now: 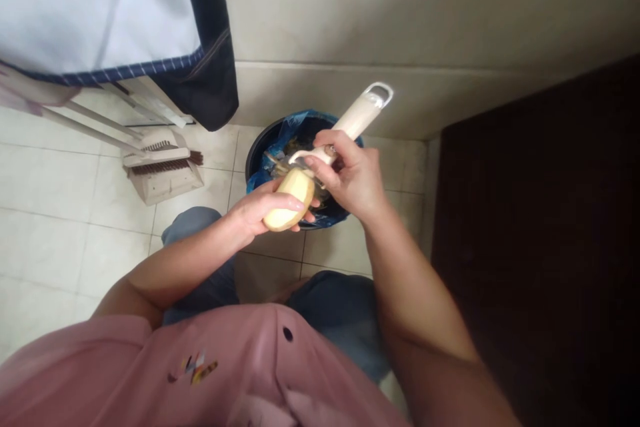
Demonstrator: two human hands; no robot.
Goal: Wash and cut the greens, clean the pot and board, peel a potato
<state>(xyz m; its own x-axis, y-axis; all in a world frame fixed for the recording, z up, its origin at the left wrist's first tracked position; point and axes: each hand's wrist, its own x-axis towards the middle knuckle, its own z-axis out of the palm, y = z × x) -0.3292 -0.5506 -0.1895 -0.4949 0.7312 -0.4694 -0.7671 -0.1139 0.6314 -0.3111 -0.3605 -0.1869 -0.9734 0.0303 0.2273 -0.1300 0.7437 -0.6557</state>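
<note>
My left hand [265,210] grips a pale yellow, partly peeled potato [290,200] over a black bin. My right hand [345,173] is shut around a cream-coloured vegetable peeler [361,115], whose handle sticks up and away past my knuckles. The peeler's metal loop end sits at the potato's upper tip. The peeler's blade is mostly hidden by my fingers. Under both hands, the black bin [255,147] has a blue liner [280,140] and holds peelings.
A dustpan with a brush [163,167] stands on the tiled floor [50,247] left of the bin. Dark fabric and a pale cloth [100,7] hang at top left. A beige wall [400,13] runs behind, and a dark wooden panel [525,233] stands at right. My knees are below my hands.
</note>
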